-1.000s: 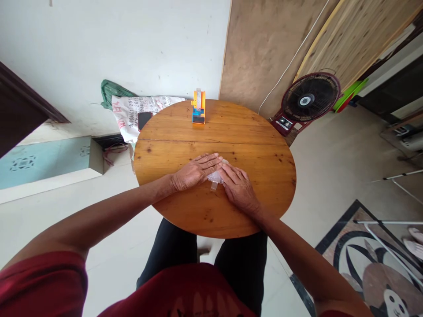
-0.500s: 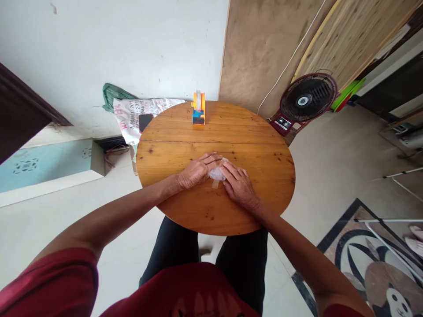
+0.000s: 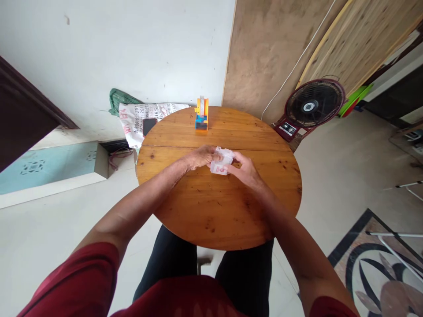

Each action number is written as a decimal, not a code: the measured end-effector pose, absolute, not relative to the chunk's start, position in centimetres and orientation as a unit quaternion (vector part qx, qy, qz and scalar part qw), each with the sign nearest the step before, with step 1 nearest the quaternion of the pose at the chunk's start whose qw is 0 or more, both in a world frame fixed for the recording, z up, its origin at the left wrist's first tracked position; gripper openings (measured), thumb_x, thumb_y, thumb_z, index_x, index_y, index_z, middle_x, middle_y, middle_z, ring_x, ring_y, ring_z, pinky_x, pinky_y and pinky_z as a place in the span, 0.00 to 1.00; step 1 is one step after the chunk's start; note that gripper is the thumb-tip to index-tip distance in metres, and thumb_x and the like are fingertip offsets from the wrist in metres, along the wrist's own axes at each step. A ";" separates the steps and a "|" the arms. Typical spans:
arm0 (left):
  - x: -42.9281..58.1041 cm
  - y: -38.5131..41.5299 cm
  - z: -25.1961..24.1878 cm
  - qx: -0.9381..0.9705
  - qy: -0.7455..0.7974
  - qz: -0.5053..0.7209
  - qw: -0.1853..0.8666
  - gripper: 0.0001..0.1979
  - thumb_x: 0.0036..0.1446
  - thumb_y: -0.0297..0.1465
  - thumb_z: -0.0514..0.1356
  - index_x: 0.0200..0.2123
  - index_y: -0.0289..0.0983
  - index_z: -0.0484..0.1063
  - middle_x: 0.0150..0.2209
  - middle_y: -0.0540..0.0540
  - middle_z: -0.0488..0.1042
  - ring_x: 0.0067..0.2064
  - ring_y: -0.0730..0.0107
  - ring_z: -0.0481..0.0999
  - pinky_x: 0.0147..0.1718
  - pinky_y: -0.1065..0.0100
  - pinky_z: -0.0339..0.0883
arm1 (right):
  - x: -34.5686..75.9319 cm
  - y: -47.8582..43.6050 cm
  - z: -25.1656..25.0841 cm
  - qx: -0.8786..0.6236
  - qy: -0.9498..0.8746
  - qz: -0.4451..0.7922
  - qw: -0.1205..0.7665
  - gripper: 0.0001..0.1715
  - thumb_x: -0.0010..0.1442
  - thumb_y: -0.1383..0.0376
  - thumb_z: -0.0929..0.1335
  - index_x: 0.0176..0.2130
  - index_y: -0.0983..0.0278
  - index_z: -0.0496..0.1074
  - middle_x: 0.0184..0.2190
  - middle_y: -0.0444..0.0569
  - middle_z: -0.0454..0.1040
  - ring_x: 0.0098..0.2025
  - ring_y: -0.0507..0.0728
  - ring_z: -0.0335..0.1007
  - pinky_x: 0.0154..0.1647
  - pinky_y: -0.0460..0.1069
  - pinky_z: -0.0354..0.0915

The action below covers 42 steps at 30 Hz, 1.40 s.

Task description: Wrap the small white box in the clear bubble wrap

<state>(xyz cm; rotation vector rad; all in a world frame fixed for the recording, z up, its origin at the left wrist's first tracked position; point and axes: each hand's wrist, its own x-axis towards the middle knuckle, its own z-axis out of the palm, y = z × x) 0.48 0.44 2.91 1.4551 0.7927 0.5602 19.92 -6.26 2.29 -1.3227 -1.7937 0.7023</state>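
Between my two hands is a small whitish plastic-wrapped packet [image 3: 222, 162] with reddish print near its lower edge. My left hand [image 3: 203, 157] grips its left side, fingers partly behind it. From the right, my right hand [image 3: 245, 171] pinches the packet's other side between thumb and fingers. It is held above the round wooden table [image 3: 211, 211]. What lies inside the wrapping cannot be made out. Farther back on the table stands an orange and blue tape dispenser [image 3: 202, 115] with a roll of clear tape, touched by neither hand.
A dark red fan-shaped heater [image 3: 310, 105] stands beyond the table's right edge. Behind the left edge lie a printed white sack [image 3: 132, 125] and a green bag [image 3: 124, 99]. The white wall [image 3: 148, 48] rises close behind the table.
Both hands were pressed flat over the packet on the table, with a tape strip showing at its near side. Now they hold the packet up by its sides, and its printed face shows.
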 end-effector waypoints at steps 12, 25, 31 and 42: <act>1.8 0.2 0.9 0.433 0.286 0.309 0.797 0.24 0.50 0.46 0.69 0.43 0.33 0.77 0.40 0.39 0.81 0.42 0.58 0.80 0.42 0.61 0.72 | 21.0 -4.5 0.9 -0.491 -0.588 0.437 0.472 0.26 0.52 0.51 0.75 0.47 0.62 0.75 0.39 0.49 0.82 0.43 0.60 0.79 0.46 0.55 0.73; 2.1 -0.6 0.8 0.343 0.307 0.339 0.820 0.15 0.48 0.32 0.69 0.38 0.29 0.77 0.35 0.39 0.81 0.34 0.63 0.80 0.38 0.63 0.74 | 19.8 -6.6 0.9 -0.503 -0.708 0.236 0.436 0.28 0.63 0.56 0.69 0.60 0.58 0.64 0.42 0.49 0.81 0.40 0.57 0.79 0.45 0.54 0.73; 2.1 -0.5 0.9 0.341 0.332 0.350 0.807 0.13 0.46 0.29 0.68 0.37 0.30 0.77 0.34 0.42 0.80 0.33 0.64 0.79 0.36 0.64 0.73 | 20.1 -6.9 1.0 -0.504 -0.760 0.133 0.389 0.21 0.67 0.56 0.66 0.58 0.58 0.68 0.46 0.50 0.80 0.43 0.58 0.78 0.47 0.54 0.73; 2.1 -0.9 0.6 0.387 0.358 0.347 0.775 0.15 0.53 0.37 0.66 0.41 0.32 0.79 0.38 0.41 0.80 0.37 0.63 0.79 0.38 0.64 0.71 | 20.1 -6.8 2.3 -0.490 -0.802 0.129 0.316 0.23 0.70 0.60 0.62 0.61 0.57 0.69 0.53 0.51 0.77 0.53 0.60 0.75 0.55 0.55 0.70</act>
